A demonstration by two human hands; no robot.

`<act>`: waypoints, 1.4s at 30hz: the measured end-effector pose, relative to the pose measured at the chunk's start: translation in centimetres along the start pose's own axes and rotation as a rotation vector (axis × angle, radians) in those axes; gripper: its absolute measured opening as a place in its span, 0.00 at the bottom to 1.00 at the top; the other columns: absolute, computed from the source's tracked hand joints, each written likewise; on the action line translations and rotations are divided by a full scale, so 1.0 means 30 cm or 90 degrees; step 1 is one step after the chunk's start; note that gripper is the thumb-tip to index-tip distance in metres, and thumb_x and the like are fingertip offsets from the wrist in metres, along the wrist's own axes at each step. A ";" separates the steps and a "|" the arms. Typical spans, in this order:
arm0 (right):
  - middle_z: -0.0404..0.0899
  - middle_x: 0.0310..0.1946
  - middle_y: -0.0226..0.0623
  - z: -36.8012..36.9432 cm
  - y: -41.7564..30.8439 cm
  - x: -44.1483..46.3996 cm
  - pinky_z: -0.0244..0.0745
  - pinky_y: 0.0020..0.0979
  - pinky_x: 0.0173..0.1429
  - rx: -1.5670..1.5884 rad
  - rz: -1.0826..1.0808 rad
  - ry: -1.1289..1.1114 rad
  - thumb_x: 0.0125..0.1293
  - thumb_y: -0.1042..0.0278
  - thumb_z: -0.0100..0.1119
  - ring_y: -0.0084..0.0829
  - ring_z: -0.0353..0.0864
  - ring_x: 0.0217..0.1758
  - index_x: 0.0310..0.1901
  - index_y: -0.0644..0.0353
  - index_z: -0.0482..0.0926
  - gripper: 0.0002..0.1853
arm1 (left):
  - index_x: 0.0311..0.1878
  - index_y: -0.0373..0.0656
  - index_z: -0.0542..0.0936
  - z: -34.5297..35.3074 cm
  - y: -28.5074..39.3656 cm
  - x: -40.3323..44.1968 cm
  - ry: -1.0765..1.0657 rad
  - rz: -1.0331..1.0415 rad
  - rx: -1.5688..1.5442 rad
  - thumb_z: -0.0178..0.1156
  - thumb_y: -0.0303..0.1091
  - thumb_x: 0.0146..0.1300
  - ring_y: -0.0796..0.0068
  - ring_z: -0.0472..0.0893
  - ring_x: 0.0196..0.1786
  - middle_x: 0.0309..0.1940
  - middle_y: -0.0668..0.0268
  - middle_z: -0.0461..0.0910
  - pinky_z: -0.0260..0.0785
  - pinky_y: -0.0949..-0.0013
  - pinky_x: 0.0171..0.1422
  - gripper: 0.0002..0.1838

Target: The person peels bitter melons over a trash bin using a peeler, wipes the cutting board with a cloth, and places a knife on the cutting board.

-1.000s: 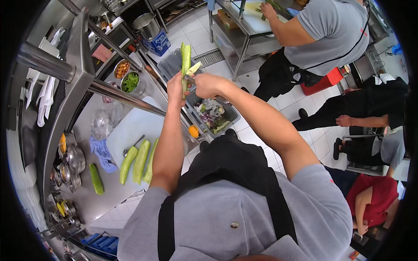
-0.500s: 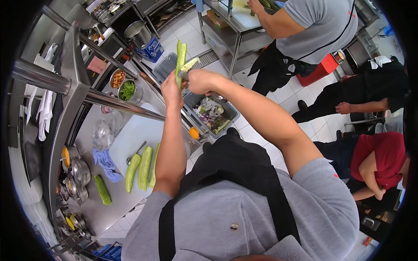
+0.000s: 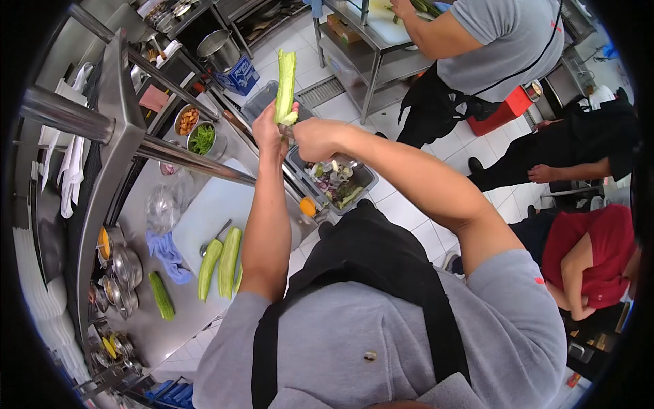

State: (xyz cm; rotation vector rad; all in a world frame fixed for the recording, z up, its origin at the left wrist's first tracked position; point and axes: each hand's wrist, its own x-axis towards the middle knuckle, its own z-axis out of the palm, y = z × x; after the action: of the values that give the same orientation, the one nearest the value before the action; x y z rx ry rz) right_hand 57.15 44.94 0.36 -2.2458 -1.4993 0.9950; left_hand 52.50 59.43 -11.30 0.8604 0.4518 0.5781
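My left hand [image 3: 270, 133] is closed around the lower end of a halved zucchini [image 3: 287, 78], held upright with its pale cut side showing. A strip of its soft core curls near the thumb. My right hand [image 3: 319, 140] grips a metal utensil [image 3: 286, 131] pressed against the zucchini's lower part; its working end is mostly hidden. Both hands are above a grey bin of scraps [image 3: 338, 183]. On the white cutting board [image 3: 197, 219] lie hollowed zucchini halves [image 3: 230, 262] and a spoon [image 3: 216, 236]. My left forearm partly covers another piece.
A darker green zucchini [image 3: 161, 295], a blue cloth [image 3: 167, 255] and metal bowls [image 3: 125, 269] sit on the steel counter. Bowls of green beans [image 3: 201, 139] and orange chunks [image 3: 186, 121] stand farther up. A steel shelf rail [image 3: 197, 162] crosses above. Co-workers [image 3: 501, 48] stand to the right.
The curl of core that stuck out above my right hand is now lower, by the zucchini's base. My right hand has moved slightly down, and the zucchini's cut face is turned more toward me.
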 end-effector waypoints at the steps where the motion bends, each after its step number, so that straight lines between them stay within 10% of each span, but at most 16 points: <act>1: 0.80 0.19 0.57 0.002 0.006 -0.002 0.79 0.44 0.30 -0.011 -0.009 0.011 0.48 0.77 0.50 0.48 0.85 0.24 0.25 0.76 0.81 0.11 | 0.61 0.23 0.72 -0.002 0.002 -0.004 -0.039 -0.019 -0.021 0.46 0.33 0.75 0.60 0.86 0.41 0.43 0.47 0.84 0.81 0.65 0.46 0.22; 15: 0.83 0.29 0.58 0.099 0.172 -0.068 0.80 0.42 0.40 -0.011 0.047 0.020 0.53 0.73 0.55 0.44 0.87 0.32 0.42 0.75 0.79 0.16 | 0.72 0.36 0.64 0.007 0.099 0.021 -0.182 0.045 -0.124 0.44 0.35 0.77 0.68 0.81 0.45 0.56 0.51 0.78 0.76 0.70 0.43 0.24; 19: 0.82 0.30 0.47 0.096 0.246 -0.090 0.80 0.37 0.31 0.455 0.033 -0.019 0.60 0.69 0.59 0.34 0.85 0.28 0.44 0.71 0.78 0.15 | 0.74 0.40 0.63 -0.011 0.071 0.022 -0.217 0.005 -0.165 0.45 0.36 0.77 0.72 0.78 0.42 0.58 0.52 0.77 0.73 0.71 0.41 0.25; 23: 0.83 0.34 0.48 0.092 0.259 -0.088 0.81 0.38 0.34 0.407 0.052 -0.001 0.60 0.70 0.59 0.36 0.87 0.33 0.51 0.68 0.74 0.18 | 0.76 0.43 0.60 -0.002 0.063 -0.014 -0.245 0.016 -0.190 0.48 0.36 0.76 0.74 0.75 0.43 0.61 0.53 0.76 0.69 0.72 0.39 0.27; 25: 0.83 0.35 0.53 0.063 0.239 -0.047 0.82 0.43 0.43 0.059 -0.051 0.391 0.60 0.70 0.58 0.47 0.87 0.41 0.51 0.69 0.74 0.18 | 0.77 0.42 0.58 0.016 0.058 -0.024 -0.240 0.016 -0.187 0.48 0.35 0.75 0.75 0.75 0.43 0.60 0.52 0.76 0.70 0.72 0.39 0.29; 27: 0.82 0.39 0.58 -0.017 0.193 0.003 0.80 0.45 0.52 -0.015 -0.013 0.432 0.60 0.69 0.57 0.55 0.84 0.48 0.53 0.74 0.71 0.22 | 0.78 0.42 0.57 0.027 0.042 -0.042 -0.245 0.002 -0.134 0.49 0.36 0.75 0.75 0.75 0.42 0.60 0.52 0.76 0.70 0.73 0.38 0.30; 38: 0.79 0.38 0.59 -0.016 0.055 0.040 0.83 0.47 0.39 -0.261 -0.034 0.325 0.63 0.68 0.55 0.55 0.86 0.37 0.54 0.81 0.66 0.25 | 0.72 0.35 0.67 0.049 0.044 -0.031 -0.121 0.135 -0.015 0.48 0.40 0.78 0.77 0.78 0.38 0.55 0.56 0.81 0.73 0.75 0.41 0.25; 42: 0.80 0.39 0.54 -0.089 0.036 0.078 0.85 0.40 0.35 -0.246 -0.054 0.483 0.63 0.71 0.54 0.46 0.88 0.38 0.45 0.80 0.73 0.16 | 0.70 0.35 0.69 0.073 0.081 -0.021 -0.136 0.149 -0.022 0.48 0.41 0.78 0.76 0.78 0.38 0.55 0.56 0.81 0.73 0.73 0.41 0.25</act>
State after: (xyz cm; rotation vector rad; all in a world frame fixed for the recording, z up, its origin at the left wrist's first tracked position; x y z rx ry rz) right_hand 60.25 46.96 0.77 -2.3573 -1.4633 -0.2127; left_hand 52.61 59.02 -7.99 0.9375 0.1465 0.6976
